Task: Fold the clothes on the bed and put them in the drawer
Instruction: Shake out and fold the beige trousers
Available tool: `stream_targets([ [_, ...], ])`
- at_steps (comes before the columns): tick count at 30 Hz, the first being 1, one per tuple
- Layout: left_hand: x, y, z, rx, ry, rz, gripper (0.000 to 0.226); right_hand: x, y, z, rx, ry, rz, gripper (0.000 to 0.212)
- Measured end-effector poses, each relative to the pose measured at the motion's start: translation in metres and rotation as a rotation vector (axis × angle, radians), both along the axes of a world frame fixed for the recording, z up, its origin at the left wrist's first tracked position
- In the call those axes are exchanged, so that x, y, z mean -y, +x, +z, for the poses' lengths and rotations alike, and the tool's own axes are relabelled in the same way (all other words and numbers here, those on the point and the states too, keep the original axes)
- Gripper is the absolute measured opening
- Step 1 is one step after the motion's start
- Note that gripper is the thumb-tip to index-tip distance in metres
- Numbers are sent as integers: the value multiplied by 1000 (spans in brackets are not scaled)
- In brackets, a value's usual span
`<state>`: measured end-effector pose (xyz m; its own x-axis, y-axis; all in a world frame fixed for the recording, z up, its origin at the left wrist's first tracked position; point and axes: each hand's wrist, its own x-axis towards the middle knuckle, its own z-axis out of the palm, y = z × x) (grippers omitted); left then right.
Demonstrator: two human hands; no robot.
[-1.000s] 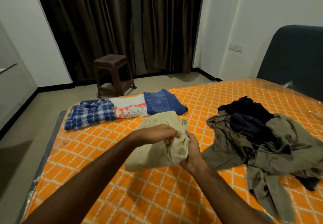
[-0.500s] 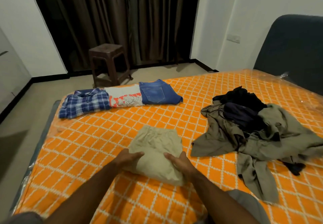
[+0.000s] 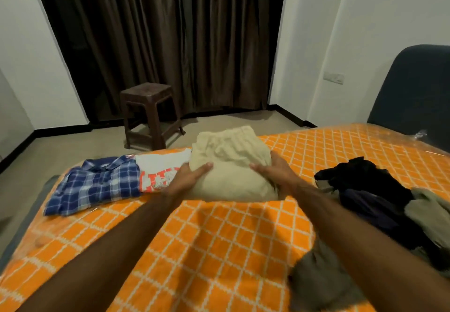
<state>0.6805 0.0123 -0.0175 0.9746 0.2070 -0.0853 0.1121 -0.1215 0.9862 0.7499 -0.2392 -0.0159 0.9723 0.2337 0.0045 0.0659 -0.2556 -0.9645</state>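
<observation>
A folded beige garment [image 3: 231,165] is held up over the far side of the orange patterned bed [image 3: 219,250]. My left hand [image 3: 190,177] grips its left edge and my right hand [image 3: 272,173] grips its right edge, thumbs on top. It hides the folded jeans seen earlier. Next to it lie a folded white and orange T-shirt [image 3: 158,173] and a folded blue plaid shirt [image 3: 97,185]. An unfolded heap of dark and olive clothes [image 3: 389,209] lies at the right. No drawer is in view.
A brown plastic stool [image 3: 151,114] stands on the floor beyond the bed, before dark curtains [image 3: 170,39]. A dark blue headboard [image 3: 414,92] rises at the right. An olive garment [image 3: 319,280] trails toward the near right edge.
Both hands lifted the folded beige garment from the middle of the bed and carried it forward, over the row of folded clothes where the jeans lay.
</observation>
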Motion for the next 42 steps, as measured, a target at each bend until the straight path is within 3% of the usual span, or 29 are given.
stream_targets([
  [5,-33,128,-31,66,5,74,79,-31,143,21,70,-64,56,50],
  [9,-44,177,-55,-32,37,131,72,-49,217,-7,-36,-223,43,67],
  [10,-50,193,-71,-80,117,167,71,-55,234,-25,-50,-329,-8,74],
  [13,-61,213,-100,27,731,264,80,-74,251,-88,162,-616,-127,92],
  [15,-66,238,-121,162,978,116,74,-92,250,-130,277,-687,20,89],
  [18,-64,273,-164,63,1063,-115,70,-108,245,-181,275,-825,137,79],
  [25,-66,278,-212,186,1048,-53,69,-111,248,-215,411,-815,5,77],
  [29,-65,274,-209,67,1133,-96,71,-113,246,-216,403,-903,-2,79],
  [34,-47,261,-165,-277,1285,-144,69,-114,214,-186,246,-1077,81,77],
  [36,-30,234,-155,-342,1291,-179,69,-87,175,-180,297,-1084,143,76],
  [39,3,167,-162,-264,1394,-249,75,-3,107,-170,334,-1161,208,75],
  [42,45,111,-174,-182,1385,-323,69,97,48,-159,264,-1269,49,76],
])
